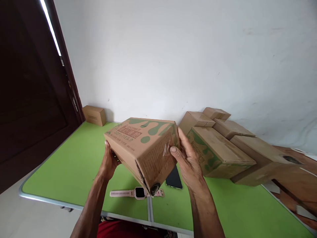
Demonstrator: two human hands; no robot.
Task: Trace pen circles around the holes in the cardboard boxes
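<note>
A brown cardboard box with green splash print and red lettering is held tilted above the green table. My left hand grips its left underside, fingers curled under the edge. My right hand clasps its right end, thumb pressed on the near face beside a scrap of clear tape. One lower corner of the box points down toward a pink smartwatch lying flat on the table. A black phone lies partly hidden behind the box.
Several cardboard boxes are piled along the wall at the right. A small box stands at the far left corner by a dark door. The table's metal front rim has a seam in the middle.
</note>
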